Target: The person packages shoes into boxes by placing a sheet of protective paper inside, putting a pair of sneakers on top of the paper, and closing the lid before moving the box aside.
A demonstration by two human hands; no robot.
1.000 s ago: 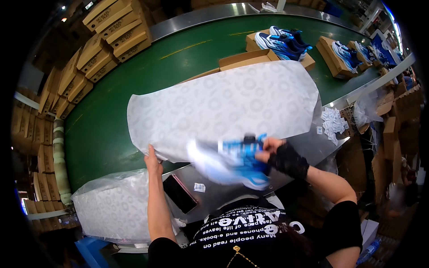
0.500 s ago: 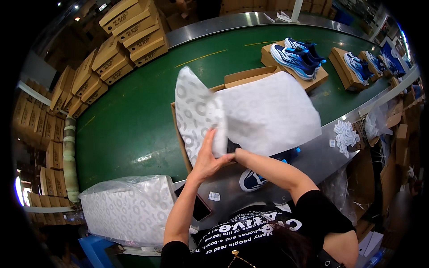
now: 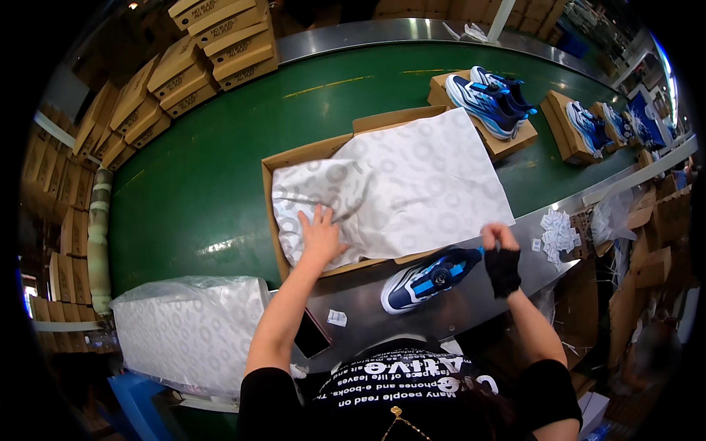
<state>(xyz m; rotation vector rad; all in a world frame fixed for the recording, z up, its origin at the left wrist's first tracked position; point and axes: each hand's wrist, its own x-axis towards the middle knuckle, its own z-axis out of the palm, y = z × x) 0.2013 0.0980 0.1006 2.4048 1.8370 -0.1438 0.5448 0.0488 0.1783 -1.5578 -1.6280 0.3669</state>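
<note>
A shoebox [image 3: 269, 176] sits on the green belt in front of me, with patterned white tissue paper [image 3: 434, 176] lying in it and draped out over its right side. My left hand [image 3: 322, 239] presses on the crumpled left part of the paper, its fingers spread. My right hand [image 3: 501, 257], in a black fingerless glove, is beside the paper's lower right corner with its fingers curled; what they hold, if anything, is hidden. Close to that hand, a blue and white sneaker [image 3: 430, 281] lies on the metal ledge in front of the box.
A plastic-covered stack of tissue paper [image 3: 191, 331] lies at the left, near a phone [image 3: 312, 334] and a small white label [image 3: 337, 317]. More sneakers [image 3: 489, 103] stand on boxes to the right. Piled labels [image 3: 559, 234] lie at the ledge's right; stacked shoeboxes [image 3: 184, 73] rise at far left.
The raised left flap of paper is now down inside the box, under my left hand. My right hand has come out from the box and moved right, past the sneaker.
</note>
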